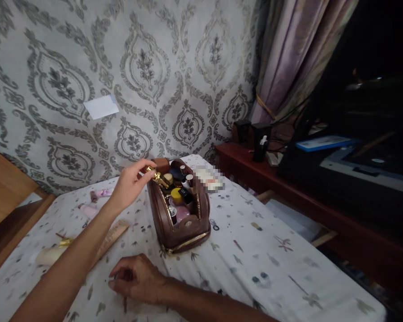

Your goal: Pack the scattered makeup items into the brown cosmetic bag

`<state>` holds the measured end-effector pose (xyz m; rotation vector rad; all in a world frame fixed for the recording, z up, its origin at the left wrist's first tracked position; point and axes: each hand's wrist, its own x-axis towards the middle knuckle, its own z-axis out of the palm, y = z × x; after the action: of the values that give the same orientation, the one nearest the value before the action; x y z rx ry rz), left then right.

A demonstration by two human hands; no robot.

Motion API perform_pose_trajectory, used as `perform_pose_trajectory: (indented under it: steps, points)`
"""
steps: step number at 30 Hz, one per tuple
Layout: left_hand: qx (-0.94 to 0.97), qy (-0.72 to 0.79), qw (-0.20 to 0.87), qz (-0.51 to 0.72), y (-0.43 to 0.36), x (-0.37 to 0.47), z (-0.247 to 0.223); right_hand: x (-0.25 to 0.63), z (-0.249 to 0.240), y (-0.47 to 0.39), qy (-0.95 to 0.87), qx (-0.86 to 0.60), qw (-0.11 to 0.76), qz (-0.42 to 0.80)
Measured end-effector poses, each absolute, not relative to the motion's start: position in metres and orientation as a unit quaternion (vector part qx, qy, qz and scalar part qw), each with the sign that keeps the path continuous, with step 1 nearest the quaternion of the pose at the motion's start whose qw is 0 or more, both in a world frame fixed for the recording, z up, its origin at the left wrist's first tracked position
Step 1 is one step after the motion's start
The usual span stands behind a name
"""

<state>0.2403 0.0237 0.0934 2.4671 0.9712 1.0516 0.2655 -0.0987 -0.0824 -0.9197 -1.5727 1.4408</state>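
A brown leather bag [181,237] stands unzipped on the patterned white cloth, packed with small cosmetics. Among them are a yellow-lidded jar [176,195], a black case [186,195] and a pink item [182,213]. My left hand [130,183] pinches a shiny gold item [159,178] over the bag's back left edge. In front of the bag, low over the cloth, my right hand [139,277] has curled fingers, thumb and fingertips close together. Something small and dark shows between them, too small to name.
Left of the bag lie pink tubes [89,210], a cream bottle [49,256], a gold item [66,242] and a tan flat item [112,237], partly behind my left forearm. A reddish desk [235,163] with an open drawer [290,219] borders the right side. Patterned wallpaper is behind.
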Motion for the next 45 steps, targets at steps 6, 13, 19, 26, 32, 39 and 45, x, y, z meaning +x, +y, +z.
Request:
perform_pose_trajectory:
  steps: [6,13,19,26,32,39,45]
  points:
    - [0.916,0.32,0.015,0.244,0.015,0.239,0.092,0.266,-0.079,-0.099,-0.631,-0.365,0.392,0.562]
    - [0.93,0.314,-0.016,0.19,0.018,0.25,0.099,0.266,-0.08,-0.098,-0.632,-0.366,0.387,0.564]
    - [0.953,0.295,-0.014,0.07,0.038,0.273,0.117,0.264,-0.082,-0.099,-0.619,-0.373,0.384,0.575]
    - [0.96,0.269,-0.047,-0.06,0.071,0.302,0.115,0.265,-0.081,-0.098,-0.616,-0.366,0.388,0.579]
    - [0.96,0.259,-0.033,-0.098,0.075,0.313,0.109,0.268,-0.075,-0.099,-0.609,-0.373,0.378,0.589]
    - [0.959,0.263,-0.045,-0.098,0.077,0.315,0.097,0.267,-0.078,-0.098,-0.611,-0.372,0.38,0.587]
    - [0.952,0.277,-0.053,-0.122,0.075,0.318,0.092,0.266,-0.081,-0.098,-0.616,-0.362,0.386,0.583]
